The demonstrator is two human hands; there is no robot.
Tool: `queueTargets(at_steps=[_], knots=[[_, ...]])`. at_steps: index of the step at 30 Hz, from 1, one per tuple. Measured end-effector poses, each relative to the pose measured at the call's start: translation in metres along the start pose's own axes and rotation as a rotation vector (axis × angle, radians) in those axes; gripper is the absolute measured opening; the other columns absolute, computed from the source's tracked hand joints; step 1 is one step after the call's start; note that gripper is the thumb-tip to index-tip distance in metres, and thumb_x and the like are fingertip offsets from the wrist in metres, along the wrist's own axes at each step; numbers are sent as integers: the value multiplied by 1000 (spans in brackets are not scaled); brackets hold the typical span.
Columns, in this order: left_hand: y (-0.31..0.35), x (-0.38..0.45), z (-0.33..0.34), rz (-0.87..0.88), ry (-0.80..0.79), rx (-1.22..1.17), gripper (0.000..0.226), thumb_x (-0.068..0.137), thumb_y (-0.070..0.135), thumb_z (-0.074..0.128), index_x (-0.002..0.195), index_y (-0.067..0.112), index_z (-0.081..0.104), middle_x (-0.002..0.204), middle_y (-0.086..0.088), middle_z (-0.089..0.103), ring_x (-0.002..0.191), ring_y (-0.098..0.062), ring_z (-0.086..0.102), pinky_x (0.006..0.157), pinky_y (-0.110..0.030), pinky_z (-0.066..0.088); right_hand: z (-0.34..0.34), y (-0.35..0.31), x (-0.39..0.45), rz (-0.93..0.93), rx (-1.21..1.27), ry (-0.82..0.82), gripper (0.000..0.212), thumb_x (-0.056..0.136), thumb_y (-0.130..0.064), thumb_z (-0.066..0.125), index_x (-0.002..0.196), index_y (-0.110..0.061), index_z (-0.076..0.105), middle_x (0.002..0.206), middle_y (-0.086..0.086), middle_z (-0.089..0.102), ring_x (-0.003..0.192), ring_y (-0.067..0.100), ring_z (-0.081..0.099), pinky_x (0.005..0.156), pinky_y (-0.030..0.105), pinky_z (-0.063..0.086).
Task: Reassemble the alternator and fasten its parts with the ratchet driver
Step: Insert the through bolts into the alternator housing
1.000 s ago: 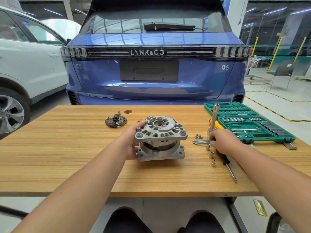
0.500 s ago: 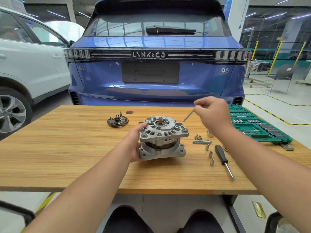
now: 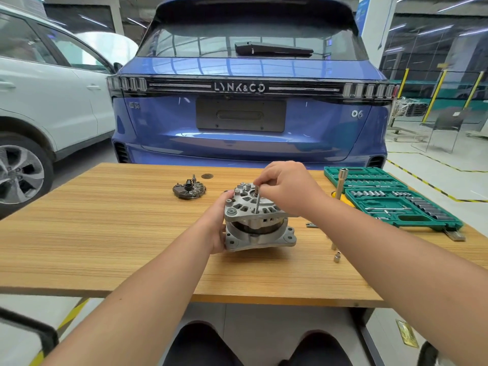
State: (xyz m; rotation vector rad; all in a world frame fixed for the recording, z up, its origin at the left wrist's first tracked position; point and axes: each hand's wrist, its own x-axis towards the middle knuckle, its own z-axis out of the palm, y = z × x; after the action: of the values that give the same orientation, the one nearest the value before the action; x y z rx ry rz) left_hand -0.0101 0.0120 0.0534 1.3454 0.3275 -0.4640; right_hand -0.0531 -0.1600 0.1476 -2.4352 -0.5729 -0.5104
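Note:
The grey alternator point(image 3: 257, 228) stands on the wooden table point(image 3: 105, 233), its slotted end cover facing up. My left hand point(image 3: 220, 223) grips its left side, thumb on the cover's rim. My right hand point(image 3: 286, 190) hovers over the cover and pinches a long bolt point(image 3: 257, 203) that stands upright with its lower end in a hole of the cover. A dark rectifier plate point(image 3: 189, 190) lies apart at the back left. The ratchet driver point(image 3: 340, 183) stands upright beside the socket case.
An open green socket case point(image 3: 390, 199) lies at the table's right. Small sleeves point(image 3: 336, 257) and loose bolts point(image 3: 312, 225) lie right of the alternator. A blue car point(image 3: 248, 101) stands just behind the table, a white car point(image 3: 39, 101) at the left.
My right hand picked a long bolt from the table's right side, carried it over the alternator and lowered it into a hole in the cover. My left hand kept its hold.

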Motion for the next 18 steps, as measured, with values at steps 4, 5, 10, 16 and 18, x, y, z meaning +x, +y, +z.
queueTargets(at_steps=[4,5,10,16,18], knots=[[0,1,-1,-1,-5,3,54,80,75,62,68,26,82,89,-3,80,66,-26,77,59,-40,60,0,-8,6,-15,-26,-62,22,90,-9,63,101,-17,81,97,-8,69,90,9,63,83,29,56],[0,1,-1,1,-8,5,54,80,75,62,68,26,82,89,-3,80,66,-26,77,60,-39,61,1,-10,6,-28,-34,-68,22,91,-9,63,101,-16,81,98,-8,69,91,9,63,85,29,55],[-1,3,-1,7,1,5,56,80,76,60,61,27,80,78,-2,79,60,-24,76,57,-39,60,2,-16,6,-106,-65,-104,22,91,-6,63,103,-12,80,97,-11,65,91,5,60,83,16,50],[-3,4,-2,15,5,1,56,81,76,59,63,28,81,80,-4,79,62,-26,76,56,-39,60,-2,-10,9,-93,-49,-132,21,93,-7,64,103,-15,81,97,-14,66,86,0,60,76,5,45],[-3,5,-1,13,5,0,56,81,77,59,63,28,81,80,-4,79,62,-26,76,56,-40,60,-2,-6,8,-49,16,-124,21,92,-6,65,101,-16,81,97,-13,69,88,0,62,79,11,49]])
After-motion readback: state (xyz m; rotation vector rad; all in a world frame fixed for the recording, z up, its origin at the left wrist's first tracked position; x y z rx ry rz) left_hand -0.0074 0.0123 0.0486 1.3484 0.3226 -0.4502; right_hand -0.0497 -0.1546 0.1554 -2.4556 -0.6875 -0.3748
